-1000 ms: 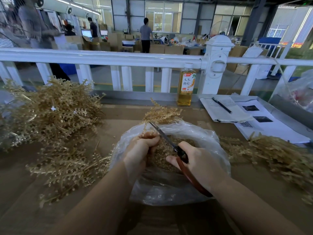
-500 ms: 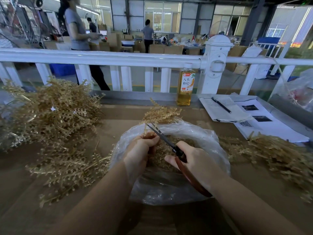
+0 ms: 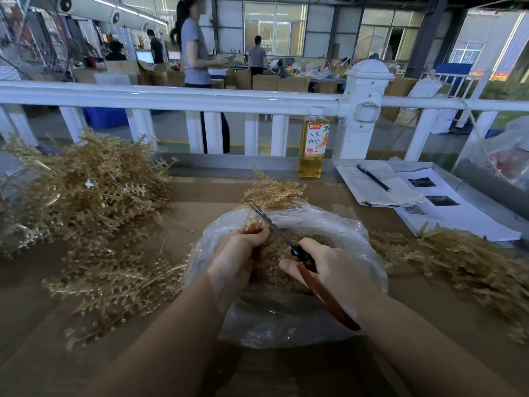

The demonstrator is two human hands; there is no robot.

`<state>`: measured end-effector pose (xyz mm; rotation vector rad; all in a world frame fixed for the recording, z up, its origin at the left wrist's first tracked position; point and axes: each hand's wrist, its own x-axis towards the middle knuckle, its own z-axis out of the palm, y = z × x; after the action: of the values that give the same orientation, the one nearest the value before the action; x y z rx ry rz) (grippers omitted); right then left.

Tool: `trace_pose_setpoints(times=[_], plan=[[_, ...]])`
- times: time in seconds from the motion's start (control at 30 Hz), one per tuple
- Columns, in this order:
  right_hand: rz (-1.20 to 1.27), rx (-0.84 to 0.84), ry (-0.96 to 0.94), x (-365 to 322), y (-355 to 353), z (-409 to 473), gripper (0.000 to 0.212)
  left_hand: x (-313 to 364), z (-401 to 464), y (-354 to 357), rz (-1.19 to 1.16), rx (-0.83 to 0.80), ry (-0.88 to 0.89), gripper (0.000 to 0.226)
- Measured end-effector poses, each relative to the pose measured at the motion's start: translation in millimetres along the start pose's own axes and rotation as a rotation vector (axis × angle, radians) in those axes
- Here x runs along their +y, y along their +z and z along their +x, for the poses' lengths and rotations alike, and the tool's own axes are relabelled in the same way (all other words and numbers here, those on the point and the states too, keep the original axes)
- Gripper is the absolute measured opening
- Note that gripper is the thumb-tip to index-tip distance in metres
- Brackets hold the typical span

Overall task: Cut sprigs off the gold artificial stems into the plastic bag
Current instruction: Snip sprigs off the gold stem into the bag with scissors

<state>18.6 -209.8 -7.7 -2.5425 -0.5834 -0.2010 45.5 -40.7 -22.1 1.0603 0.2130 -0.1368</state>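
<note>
Amber drink bottle (image 3: 313,147) behind the clear plastic bag (image 3: 286,310), label reading 人参枸杞. Left hand (image 3: 240,253) pinching a beaded gold plastic stem (image 3: 272,191) over that bag on the bench (image 3: 200,196); right hand (image 3: 335,267) gripping red-handled scissors (image 3: 300,256).

Clear plastic bag (image 3: 337,224) sits open at the desk's near-middle, with cut gold sprigs (image 3: 274,253) piled inside. One gold stem (image 3: 272,191) is held over the bag's far rim. Uncut stems (image 3: 91,196) are heaped at the left edge; a flatter pile (image 3: 463,259) lies right of the bag.
</note>
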Motion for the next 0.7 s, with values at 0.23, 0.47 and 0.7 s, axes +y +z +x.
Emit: trace_pose_setpoints(times=[0.23, 0.47, 0.7], plan=[[0.0, -0.019, 0.028, -2.6, -1.4, 0.9, 0.04, -0.4, 2.4, -2.3, 0.05, 0.016, -0.011, 0.011], [0.017, -0.018, 0.03, -1.0, 5.1, 5.0, 0.037, -1.4, 3.1, -1.4, 0.016, 0.013, -0.016, 0.011], [-0.011, -0.015, 0.008, 1.0, 6.0, 2.9, 0.039, -0.6, 6.3, -4.9, 0.11, 0.075, -0.03, 0.013]])
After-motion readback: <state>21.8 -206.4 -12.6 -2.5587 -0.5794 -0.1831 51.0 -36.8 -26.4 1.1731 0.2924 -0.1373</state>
